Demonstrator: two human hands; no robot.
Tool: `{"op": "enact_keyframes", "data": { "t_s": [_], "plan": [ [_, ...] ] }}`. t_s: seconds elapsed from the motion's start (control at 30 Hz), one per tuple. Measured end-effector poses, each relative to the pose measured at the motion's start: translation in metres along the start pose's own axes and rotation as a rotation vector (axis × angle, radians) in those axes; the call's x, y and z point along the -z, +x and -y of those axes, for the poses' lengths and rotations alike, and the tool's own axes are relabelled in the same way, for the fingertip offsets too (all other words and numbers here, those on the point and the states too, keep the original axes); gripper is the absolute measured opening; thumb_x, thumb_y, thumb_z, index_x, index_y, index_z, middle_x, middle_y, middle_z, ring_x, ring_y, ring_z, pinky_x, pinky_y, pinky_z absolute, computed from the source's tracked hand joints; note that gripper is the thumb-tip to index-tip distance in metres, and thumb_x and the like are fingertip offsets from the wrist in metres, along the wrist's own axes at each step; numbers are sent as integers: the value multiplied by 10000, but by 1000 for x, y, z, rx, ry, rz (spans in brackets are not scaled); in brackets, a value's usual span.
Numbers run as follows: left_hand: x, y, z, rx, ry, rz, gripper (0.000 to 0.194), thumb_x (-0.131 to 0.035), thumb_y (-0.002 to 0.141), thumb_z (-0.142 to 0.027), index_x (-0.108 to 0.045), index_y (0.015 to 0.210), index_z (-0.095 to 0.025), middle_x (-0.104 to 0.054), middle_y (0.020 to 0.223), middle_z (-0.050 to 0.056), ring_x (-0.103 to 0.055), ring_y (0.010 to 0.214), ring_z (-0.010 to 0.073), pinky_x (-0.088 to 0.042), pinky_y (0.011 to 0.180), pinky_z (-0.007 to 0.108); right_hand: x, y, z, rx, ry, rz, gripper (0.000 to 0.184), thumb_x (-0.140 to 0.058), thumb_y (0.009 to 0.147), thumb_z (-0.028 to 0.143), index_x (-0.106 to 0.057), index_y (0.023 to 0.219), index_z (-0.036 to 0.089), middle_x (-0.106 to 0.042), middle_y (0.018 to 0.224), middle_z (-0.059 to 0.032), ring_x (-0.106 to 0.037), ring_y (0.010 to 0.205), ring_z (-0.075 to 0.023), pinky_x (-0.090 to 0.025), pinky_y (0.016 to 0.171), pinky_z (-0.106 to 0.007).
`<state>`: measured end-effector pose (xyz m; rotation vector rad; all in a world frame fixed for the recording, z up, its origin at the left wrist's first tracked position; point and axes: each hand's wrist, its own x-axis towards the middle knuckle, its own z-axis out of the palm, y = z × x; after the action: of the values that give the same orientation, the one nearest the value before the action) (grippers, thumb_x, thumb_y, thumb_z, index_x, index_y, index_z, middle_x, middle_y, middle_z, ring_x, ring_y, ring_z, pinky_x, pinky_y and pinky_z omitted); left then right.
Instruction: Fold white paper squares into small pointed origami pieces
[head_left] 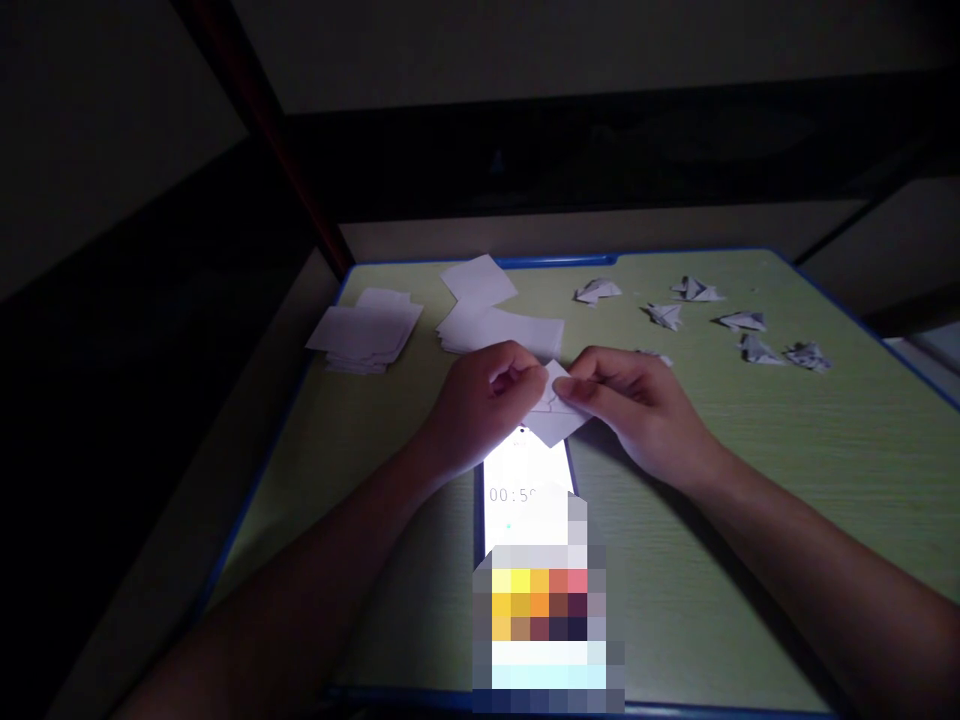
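A small piece of white paper, partly folded, is held over the green table between both hands. My left hand is closed, pinching the paper's left side with thumb and fingers. On the paper's right side, my right hand pinches it with curled fingers. Directly beneath the paper lies a lit phone showing a timer.
Two stacks of white paper squares lie at the back left. Several folded paper figures are scattered at the back right. The table has a blue edge; the room around it is dark.
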<state>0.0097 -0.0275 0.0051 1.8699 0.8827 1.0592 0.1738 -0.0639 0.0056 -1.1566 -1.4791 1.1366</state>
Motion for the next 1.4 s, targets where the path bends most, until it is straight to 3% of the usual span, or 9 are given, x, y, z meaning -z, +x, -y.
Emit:
{"op": "enact_keyframes", "data": {
  "t_s": [0.2, 0.5, 0.7, 0.83, 1.0, 1.1, 1.27, 1.4],
  "plan": [
    [-1, 1, 0, 13, -45, -11, 155, -529, 735, -154, -492, 585, -154, -451, 529, -57, -410, 517, 58, -333, 471, 174, -2, 0, 2, 0, 36, 21, 312, -591, 838, 283, -502, 557, 179, -414, 492, 58, -329, 461, -69, -215, 436, -238],
    [1, 0, -5, 185, -222, 46, 139, -546, 760, -231, -523, 646, -154, -513, 563, -42, -516, 469, 74, -423, 403, 171, 2, 2, 1, -4, 60, -71, 302, -609, 826, 278, -531, 550, 183, -458, 481, 50, -361, 455, -74, -240, 440, -241],
    [1, 2, -2, 93, -94, -26, 129, -536, 709, -142, -498, 586, -158, -459, 518, -60, -422, 488, 54, -331, 428, 158, -1, 3, 2, 1, 50, -67, 220, -612, 803, 309, -597, 628, 176, -504, 539, 37, -416, 498, -85, -293, 459, -231],
    [1, 1, -1, 37, -36, -8, 129, -531, 708, -130, -505, 584, -156, -442, 506, -61, -383, 487, 53, -296, 435, 166, -3, 5, 2, -27, 75, -84, 173, -627, 782, 290, -618, 664, 162, -525, 561, 33, -434, 513, -86, -311, 476, -229],
    [0, 1, 3, 145, -138, 42, 145, -546, 806, -288, -584, 801, -148, -535, 594, -28, -508, 507, 84, -379, 433, 181, 1, 8, -1, -14, 64, -215, 190, -663, 765, 308, -622, 650, 162, -514, 544, 40, -412, 513, -88, -291, 485, -241],
    [1, 1, 6, 125, -73, 23, 213, -587, 789, -292, -611, 924, -128, -556, 636, -15, -517, 547, 94, -391, 462, 190, 4, 10, -4, 16, 25, -286, 181, -671, 772, 323, -652, 689, 164, -519, 550, 41, -404, 519, -93, -285, 490, -249],
    [4, -1, 7, 63, 169, 12, 177, -543, 843, -245, -679, 865, -133, -449, 500, -61, -413, 466, 70, -299, 444, 186, 5, 11, -4, 38, -14, -262, 180, -661, 797, 347, -684, 799, 169, -581, 646, 18, -460, 577, -109, -331, 532, -257],
    [7, -2, 16, 5, 274, 9, 244, -525, 878, -258, -694, 1018, -152, -614, 586, -16, -483, 488, 81, -364, 493, 199, 7, 13, -4, 39, 4, -314, 204, -610, 830, 372, -661, 844, 175, -522, 608, 35, -438, 538, -106, -316, 500, -254]
  ]
}}
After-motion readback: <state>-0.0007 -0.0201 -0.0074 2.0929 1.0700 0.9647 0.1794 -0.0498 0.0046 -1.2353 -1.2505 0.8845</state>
